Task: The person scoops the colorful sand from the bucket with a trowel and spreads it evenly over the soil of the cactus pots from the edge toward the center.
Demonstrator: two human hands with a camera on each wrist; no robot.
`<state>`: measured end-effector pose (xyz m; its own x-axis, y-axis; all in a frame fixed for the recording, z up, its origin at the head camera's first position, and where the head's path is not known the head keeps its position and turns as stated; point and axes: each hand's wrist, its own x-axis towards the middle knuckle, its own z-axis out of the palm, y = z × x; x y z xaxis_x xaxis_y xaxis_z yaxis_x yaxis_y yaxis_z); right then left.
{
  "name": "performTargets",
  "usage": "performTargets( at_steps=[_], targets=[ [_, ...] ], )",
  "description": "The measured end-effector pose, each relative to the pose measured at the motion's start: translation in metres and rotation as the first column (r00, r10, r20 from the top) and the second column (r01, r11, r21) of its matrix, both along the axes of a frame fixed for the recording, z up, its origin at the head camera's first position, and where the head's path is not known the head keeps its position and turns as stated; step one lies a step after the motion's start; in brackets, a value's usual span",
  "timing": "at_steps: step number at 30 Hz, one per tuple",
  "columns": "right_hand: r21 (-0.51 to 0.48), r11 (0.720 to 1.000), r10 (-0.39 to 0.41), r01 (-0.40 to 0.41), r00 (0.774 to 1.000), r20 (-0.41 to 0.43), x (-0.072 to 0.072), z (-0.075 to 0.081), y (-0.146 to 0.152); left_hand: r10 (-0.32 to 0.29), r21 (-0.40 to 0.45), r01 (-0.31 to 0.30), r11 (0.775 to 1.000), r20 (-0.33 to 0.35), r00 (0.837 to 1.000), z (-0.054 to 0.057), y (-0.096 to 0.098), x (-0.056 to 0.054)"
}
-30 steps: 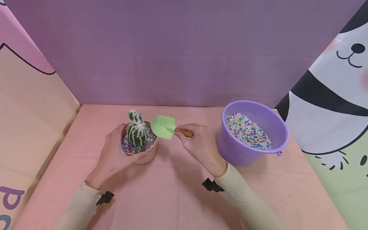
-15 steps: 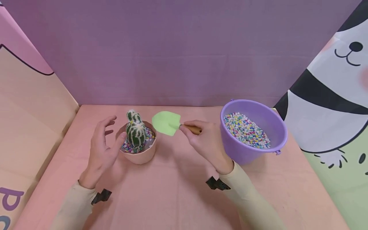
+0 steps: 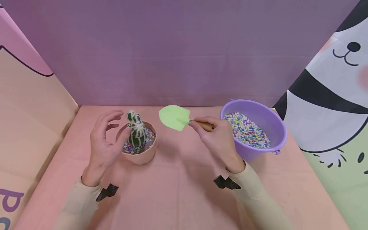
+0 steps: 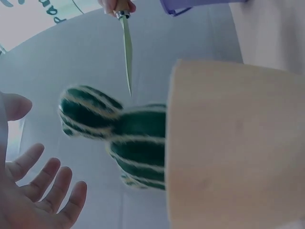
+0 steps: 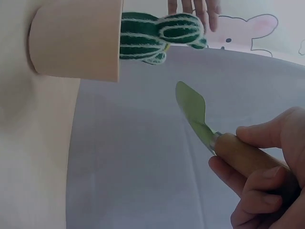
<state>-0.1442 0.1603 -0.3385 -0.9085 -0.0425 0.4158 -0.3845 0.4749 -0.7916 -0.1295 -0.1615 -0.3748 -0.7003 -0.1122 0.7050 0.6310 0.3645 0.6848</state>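
Note:
My right hand (image 3: 219, 139) grips the wooden handle of a small green trowel (image 3: 174, 117), whose blade points left and carries nothing. In the right wrist view the fingers curl round the handle (image 5: 245, 155). A green cactus with pale ribs (image 3: 137, 132) stands in a peach pot (image 3: 141, 158) with colored pebbles around its base. Left of the pot, my left hand (image 3: 104, 140) hovers with loosely bent fingers, holding nothing. The left wrist view shows those fingers apart from the cactus (image 4: 138, 138).
A purple bucket (image 3: 258, 110) holding many colored pebbles (image 3: 248, 129) stands on the right, just behind my right hand. The pink-covered table (image 3: 172, 191) ends at a purple backdrop (image 3: 178, 54). Printed cloth panels flank both sides.
My left hand has let go of the pot and drawn off to its left. My right hand has moved right and away from the pot with the trowel, towards the bucket.

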Motion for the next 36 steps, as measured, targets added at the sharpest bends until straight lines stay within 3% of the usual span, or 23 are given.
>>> performTargets(
  at_steps=[13, 19, 26, 30, 36],
  targets=[
    [0.012, 0.997, -0.07, 0.071, 0.997, -0.039, 0.001, 0.007, 0.022, -0.054, 0.031, 0.06, 0.998, -0.153, 0.987, 0.028, 0.029, 0.01],
    [-0.064, 0.997, -0.044, 0.043, 0.999, -0.022, 0.001, 0.006, 0.033, -0.071, -0.082, 0.05, 0.995, -0.275, 0.959, 0.031, 0.044, 0.012],
    [-0.063, 0.994, -0.09, 0.085, 0.992, -0.091, 0.002, 0.01, 0.05, -0.135, -0.182, 0.071, 0.981, -0.368, 0.92, 0.025, 0.071, 0.015],
    [-0.057, 0.993, -0.107, 0.101, 0.988, -0.109, 0.003, 0.011, 0.061, -0.224, -0.243, 0.142, 0.96, -0.353, 0.908, 0.016, 0.087, 0.014],
    [-0.054, 0.985, -0.17, 0.164, 0.978, -0.118, 0.007, 0.005, 0.079, -0.313, -0.298, 0.239, 0.924, -0.232, 0.921, 0.001, 0.102, 0.01]
  ],
)
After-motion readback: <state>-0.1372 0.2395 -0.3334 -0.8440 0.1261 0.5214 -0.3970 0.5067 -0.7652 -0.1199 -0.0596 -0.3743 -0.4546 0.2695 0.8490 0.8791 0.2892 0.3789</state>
